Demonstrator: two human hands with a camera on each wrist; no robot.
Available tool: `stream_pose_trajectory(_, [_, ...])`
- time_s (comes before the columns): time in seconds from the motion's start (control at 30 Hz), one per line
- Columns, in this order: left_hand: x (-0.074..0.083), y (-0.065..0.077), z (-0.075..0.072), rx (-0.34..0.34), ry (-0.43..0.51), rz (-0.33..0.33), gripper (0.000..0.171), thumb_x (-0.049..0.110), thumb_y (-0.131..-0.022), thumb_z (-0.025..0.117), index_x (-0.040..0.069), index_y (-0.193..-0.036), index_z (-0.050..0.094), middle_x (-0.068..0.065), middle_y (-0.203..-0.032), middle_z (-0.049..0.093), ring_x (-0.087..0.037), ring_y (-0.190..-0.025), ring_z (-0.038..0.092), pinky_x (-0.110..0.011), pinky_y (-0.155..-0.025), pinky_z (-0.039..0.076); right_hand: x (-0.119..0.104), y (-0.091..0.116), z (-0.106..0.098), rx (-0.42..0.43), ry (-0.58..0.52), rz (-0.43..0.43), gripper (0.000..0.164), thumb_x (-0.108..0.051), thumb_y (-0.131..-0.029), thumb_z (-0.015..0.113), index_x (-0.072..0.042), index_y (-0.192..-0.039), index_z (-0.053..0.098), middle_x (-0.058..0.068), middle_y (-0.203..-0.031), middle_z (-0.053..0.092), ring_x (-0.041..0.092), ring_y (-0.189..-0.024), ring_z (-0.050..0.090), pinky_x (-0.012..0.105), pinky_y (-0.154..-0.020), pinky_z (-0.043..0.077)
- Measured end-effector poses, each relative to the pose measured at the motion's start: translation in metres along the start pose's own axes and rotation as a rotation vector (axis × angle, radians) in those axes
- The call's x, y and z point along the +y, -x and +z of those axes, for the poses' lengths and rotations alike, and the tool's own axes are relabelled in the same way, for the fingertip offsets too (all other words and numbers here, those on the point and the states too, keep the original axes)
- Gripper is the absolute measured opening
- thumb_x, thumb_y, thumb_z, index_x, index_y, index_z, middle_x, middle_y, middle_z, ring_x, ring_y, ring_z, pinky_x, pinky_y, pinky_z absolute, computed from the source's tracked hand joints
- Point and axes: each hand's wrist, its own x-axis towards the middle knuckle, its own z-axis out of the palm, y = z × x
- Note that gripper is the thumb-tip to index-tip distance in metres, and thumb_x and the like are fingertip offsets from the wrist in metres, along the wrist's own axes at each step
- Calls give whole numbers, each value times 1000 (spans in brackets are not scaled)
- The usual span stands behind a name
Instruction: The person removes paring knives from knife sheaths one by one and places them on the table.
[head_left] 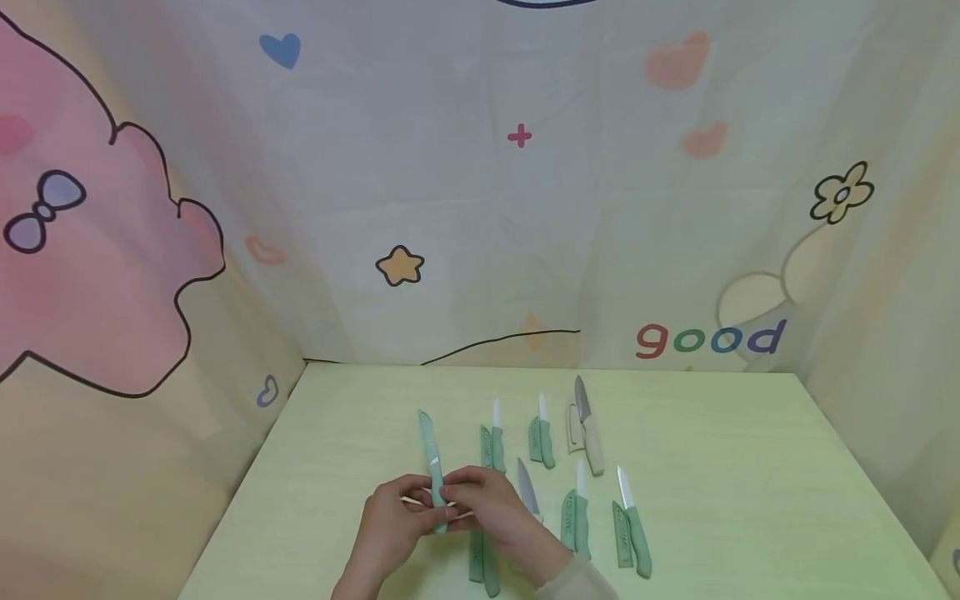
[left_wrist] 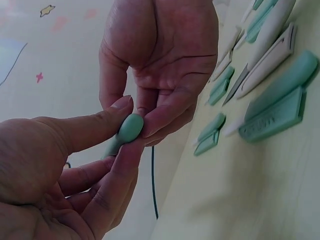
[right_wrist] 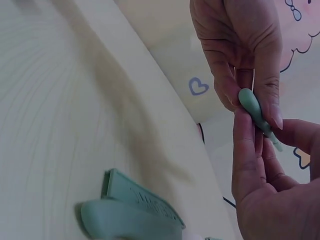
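Observation:
Above the table, both hands hold a small green knife (head_left: pixel 437 487), tip pointing away from the person. A pale green sheath (head_left: pixel 427 429) appears to cover its blade. My left hand (head_left: pixel 393 517) pinches the handle between thumb and fingers; the rounded handle end (left_wrist: pixel 131 127) shows in the left wrist view. My right hand (head_left: pixel 495 504) pinches the same knife from the other side, its thumb (right_wrist: pixel 300 134) near where handle and sheath meet. Below the right hand lie a green knife and sheath (head_left: pixel 487 567), partly hidden, and a knife with a bare grey blade (head_left: pixel 527 487).
Several bare-bladed green knives with sheaths beside them lie on the table, including those at the right (head_left: pixel 637 533), in the middle (head_left: pixel 582 521) and farther back (head_left: pixel 546 442). A beige knife (head_left: pixel 592 442) lies by its sheath (head_left: pixel 574 429). A printed curtain (head_left: pixel 465 192) encloses the pale table (head_left: pixel 750 467).

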Motion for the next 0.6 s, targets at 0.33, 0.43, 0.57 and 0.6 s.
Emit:
stream_pose_trajectory(0.33, [10,3,23,-89,19,63,51,27,-70,87,3,-110,67,-7,-87,64,-12,-74,65,-31,-61,59,-7,25,-21,40,9,1,36,-15,-87,71,8,-111,59,5,-84,68,17,-69,63,32,-65,61])
stream_pose_trajectory(0.43, [12,3,29,-107,22,78,49,27,-70,87,5,-110,68,-7,-86,64,-12,-73,65,-30,-60,59,-8,30,-27,60,15,0,35,-16,-87,71,8,-110,60,4,-85,68,17,-71,63,32,-64,61])
stream_pose_trajectory(0.57, [14,4,39,-128,24,90,46,27,-70,87,8,-108,70,-5,-84,65,-11,-71,65,-29,-59,59,-7,38,-35,84,11,5,35,-16,-86,72,7,-109,60,5,-85,69,19,-73,64,31,-64,61])
stream_pose_trajectory(0.6, [15,4,42,-134,24,91,44,27,-70,87,10,-108,71,-5,-83,65,-11,-71,65,-28,-59,59,-7,41,-38,87,8,7,35,-16,-86,72,7,-109,60,5,-85,69,19,-73,64,31,-63,61])
